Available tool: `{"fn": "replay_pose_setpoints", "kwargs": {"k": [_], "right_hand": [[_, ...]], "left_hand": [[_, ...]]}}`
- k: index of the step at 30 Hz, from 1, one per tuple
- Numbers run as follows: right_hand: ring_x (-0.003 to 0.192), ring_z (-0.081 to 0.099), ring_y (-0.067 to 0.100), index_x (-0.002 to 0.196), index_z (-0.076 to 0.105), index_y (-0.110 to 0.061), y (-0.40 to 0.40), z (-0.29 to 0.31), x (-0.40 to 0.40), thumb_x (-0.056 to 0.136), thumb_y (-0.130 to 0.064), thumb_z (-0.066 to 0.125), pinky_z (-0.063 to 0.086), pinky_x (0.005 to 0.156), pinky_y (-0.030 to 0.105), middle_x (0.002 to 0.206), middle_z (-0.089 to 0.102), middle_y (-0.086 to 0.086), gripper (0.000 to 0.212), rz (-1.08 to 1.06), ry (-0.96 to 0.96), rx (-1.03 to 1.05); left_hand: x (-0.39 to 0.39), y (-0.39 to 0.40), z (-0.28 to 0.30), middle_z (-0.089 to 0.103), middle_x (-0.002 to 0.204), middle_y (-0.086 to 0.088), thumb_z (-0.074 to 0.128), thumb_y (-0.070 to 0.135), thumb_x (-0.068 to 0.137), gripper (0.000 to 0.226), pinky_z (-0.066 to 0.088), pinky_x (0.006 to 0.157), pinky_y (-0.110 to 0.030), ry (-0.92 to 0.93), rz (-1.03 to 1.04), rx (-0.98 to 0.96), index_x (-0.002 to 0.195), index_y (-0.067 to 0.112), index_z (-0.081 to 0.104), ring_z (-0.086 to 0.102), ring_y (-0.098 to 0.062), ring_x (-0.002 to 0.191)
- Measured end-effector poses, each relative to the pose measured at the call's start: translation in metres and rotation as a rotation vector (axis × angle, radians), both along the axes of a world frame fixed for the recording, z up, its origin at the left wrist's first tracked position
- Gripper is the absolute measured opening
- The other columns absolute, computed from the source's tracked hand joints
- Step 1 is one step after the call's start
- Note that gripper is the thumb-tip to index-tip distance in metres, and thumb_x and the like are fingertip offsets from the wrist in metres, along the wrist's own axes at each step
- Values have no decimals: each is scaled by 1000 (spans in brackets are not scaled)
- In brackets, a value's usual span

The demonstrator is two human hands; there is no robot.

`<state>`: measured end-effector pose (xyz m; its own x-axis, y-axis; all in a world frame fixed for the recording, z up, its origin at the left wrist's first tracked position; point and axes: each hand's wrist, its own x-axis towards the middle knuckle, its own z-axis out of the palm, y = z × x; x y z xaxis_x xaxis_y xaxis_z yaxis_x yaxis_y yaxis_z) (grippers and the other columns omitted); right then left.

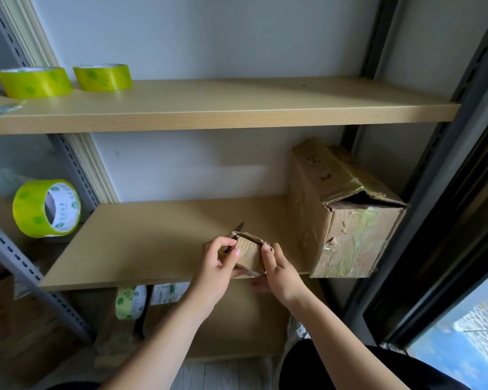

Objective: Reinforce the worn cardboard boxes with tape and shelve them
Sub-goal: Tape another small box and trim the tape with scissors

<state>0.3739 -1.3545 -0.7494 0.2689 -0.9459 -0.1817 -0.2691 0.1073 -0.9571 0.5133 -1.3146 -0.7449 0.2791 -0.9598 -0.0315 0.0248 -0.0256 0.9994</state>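
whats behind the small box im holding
A thin dark tip pokes out behind the small cardboard box on the middle shelf; the box hides the rest.

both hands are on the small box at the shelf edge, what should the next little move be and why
Probably slide the small box further onto the shelf. The left hand and right hand grip it right at the front edge, and bare board lies behind it, left of the big taped box.
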Motion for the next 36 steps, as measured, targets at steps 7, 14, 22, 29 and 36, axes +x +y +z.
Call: {"fn": "replay_pose_setpoints", "kwargs": {"k": [7, 14, 22, 29, 36], "right_hand": [[59, 72, 23, 105, 52, -9, 7, 15, 13, 105, -40, 35, 57, 53, 27, 94, 64, 17, 35, 88, -9, -146], [137, 35, 3, 140, 47, -18, -2, 20, 71, 106, -31, 38, 19, 106, 2, 146, 39, -5, 38, 390, 190, -645], [145, 33, 23, 159, 16, -24, -59, -19, 152, 105, -24, 40, 24, 113, 21, 167, 3, -3, 59, 477, 573, -526], [150, 17, 34, 159, -2, -21, -45, -5, 192, 95, -12, 44, 27, 118, 45, 167, -7, 2, 79, 383, 885, -529], [113, 51, 37, 126, 56, -8, -6, -2, 212, 90, -16, 48, 44, 95, 42, 128, 54, 14, 38, 296, 678, -948]], "left_hand": [[17, 26, 6, 63, 117, -10, 64, 3, 93, 30, 61, 73, -35, 194, 137, -212, 117, 11, 48, 73, -16, 96], [75, 40, -8, 75, 106, 9, 56, 7, 98, 31, 59, 72, -23, 171, 219, -138, 123, 25, 56, 73, -8, 94], [153, 28, -41, 51, 143, -2, 58, -5, 94, 59, 38, 114, -35, -563, 198, 19, 148, 15, 45, 47, -16, 133], [213, 55, -65, 65, 96, -12, 62, 6, 88, 9, 51, 82, -36, -305, 961, 314, 95, 12, 58, 64, -34, 96], [246, 64, -91, 68, 105, -5, 70, 21, 88, 25, 49, 85, -34, 109, 359, 682, 111, 23, 59, 65, -20, 97]]}}
